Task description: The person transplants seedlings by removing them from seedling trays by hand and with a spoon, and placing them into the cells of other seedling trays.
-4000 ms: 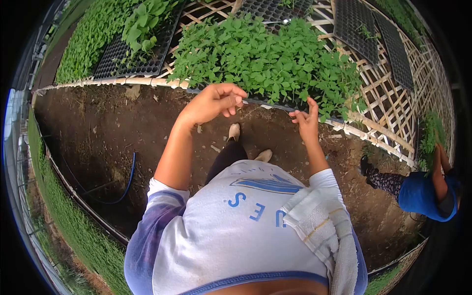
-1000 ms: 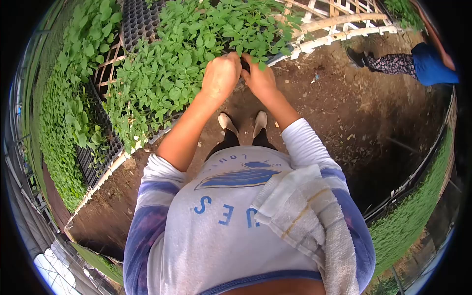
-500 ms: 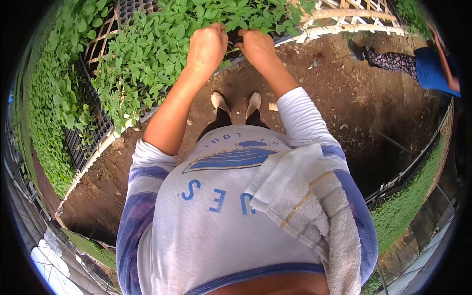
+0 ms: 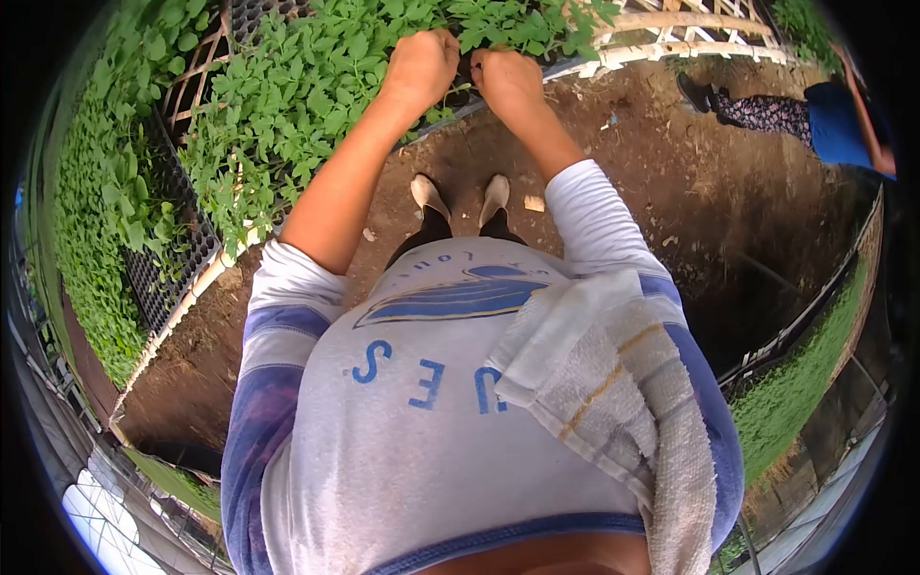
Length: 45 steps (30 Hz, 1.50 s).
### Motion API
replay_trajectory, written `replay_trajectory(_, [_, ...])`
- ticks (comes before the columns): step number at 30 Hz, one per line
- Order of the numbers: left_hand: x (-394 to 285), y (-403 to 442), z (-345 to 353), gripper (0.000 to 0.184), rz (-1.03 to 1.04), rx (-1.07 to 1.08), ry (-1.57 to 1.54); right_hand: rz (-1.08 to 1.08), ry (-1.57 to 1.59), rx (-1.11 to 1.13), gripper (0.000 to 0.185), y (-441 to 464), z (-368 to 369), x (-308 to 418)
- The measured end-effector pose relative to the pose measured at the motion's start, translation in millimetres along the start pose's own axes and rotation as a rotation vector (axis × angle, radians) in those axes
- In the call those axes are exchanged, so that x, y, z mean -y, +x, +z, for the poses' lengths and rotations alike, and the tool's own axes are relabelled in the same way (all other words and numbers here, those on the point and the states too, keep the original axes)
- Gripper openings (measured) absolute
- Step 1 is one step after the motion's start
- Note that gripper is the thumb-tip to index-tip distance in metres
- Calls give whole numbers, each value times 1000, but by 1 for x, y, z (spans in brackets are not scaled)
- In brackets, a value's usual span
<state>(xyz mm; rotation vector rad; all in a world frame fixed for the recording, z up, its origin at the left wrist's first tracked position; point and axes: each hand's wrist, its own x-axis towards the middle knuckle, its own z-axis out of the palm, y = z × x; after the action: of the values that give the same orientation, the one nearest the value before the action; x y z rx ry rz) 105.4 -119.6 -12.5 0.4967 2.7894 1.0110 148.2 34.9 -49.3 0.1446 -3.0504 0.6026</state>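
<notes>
Both of my hands are at the near edge of a dense bed of green leafy seedlings (image 4: pixel 307 96), close together with a small dark gap between them. My left hand (image 4: pixel 422 69) is closed, its fingers curled away from me among the leaves. Just to its right, my right hand (image 4: pixel 508 81) is also closed, thumb and fingers drawn together. Whatever the fingertips hold is hidden behind the hands. Dark tray cells show in part below the leaves beside my hands.
Black cell trays (image 4: pixel 254 17) lie on the slatted bench, whose pale wooden edge (image 4: pixel 661 53) curves to the right. More seedlings (image 4: pixel 91 220) grow at left. Another person (image 4: pixel 843 125) stands at right on the bare soil (image 4: pixel 671 172). A towel (image 4: pixel 613 374) hangs over my chest.
My left hand has moved slightly farther out and to the right. The right hand has shifted a little outward too. Both stay closed.
</notes>
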Motion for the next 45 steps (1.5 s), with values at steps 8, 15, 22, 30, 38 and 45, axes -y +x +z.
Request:
replay_trajectory(8, [4,1,-2,25,12,13,-20,-72,-62,-18,12,-15,-18,-6])
replay_trajectory(15, [0,1,-7,22,-12,-41,-69,59,-216,301,14,-57,-75,-25])
replay_trajectory(22, [-32,6,-11,27,132,98,334,171,146,192,19,-62,-69,-13])
replay_trajectory(30, [-27,3,-19,19,-37,24,-86,253,580,-86,32,-33,-3,-12])
replay_trajectory(38, [-72,-64,-38,14,275,-144,-34,346,738,-122,25,-53,-23,-28])
replay_trajectory(45, [-64,-106,-94,21,194,-97,102,168,-28,77,29,-81,-54,-51])
